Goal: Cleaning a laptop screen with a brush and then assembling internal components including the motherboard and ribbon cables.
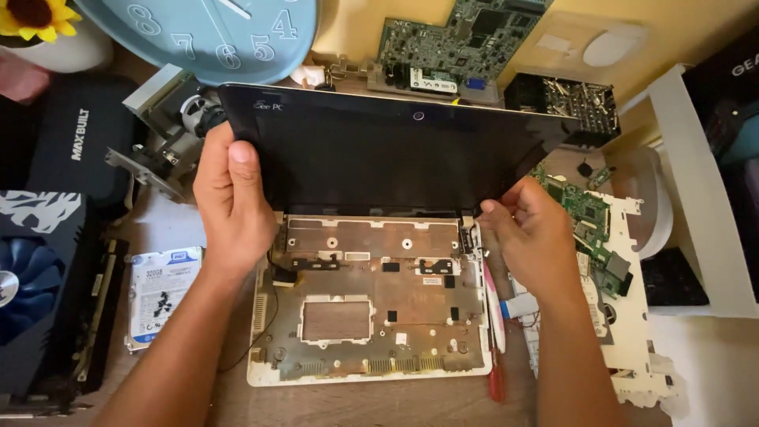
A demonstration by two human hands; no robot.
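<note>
A small laptop with its keyboard removed lies open in front of me; its white base shows a bare metal plate. The black screen lid stands upright behind it. My left hand grips the lid's left edge, thumb on the front of the bezel. My right hand pinches at the right hinge corner, where the lid meets the base. What the right fingertips hold is too small to make out.
A hard drive lies to the left, beside a graphics card with a blue fan. A red-handled screwdriver lies along the base's right side. Circuit boards on a white cover sit right; a pale blue clock lies behind.
</note>
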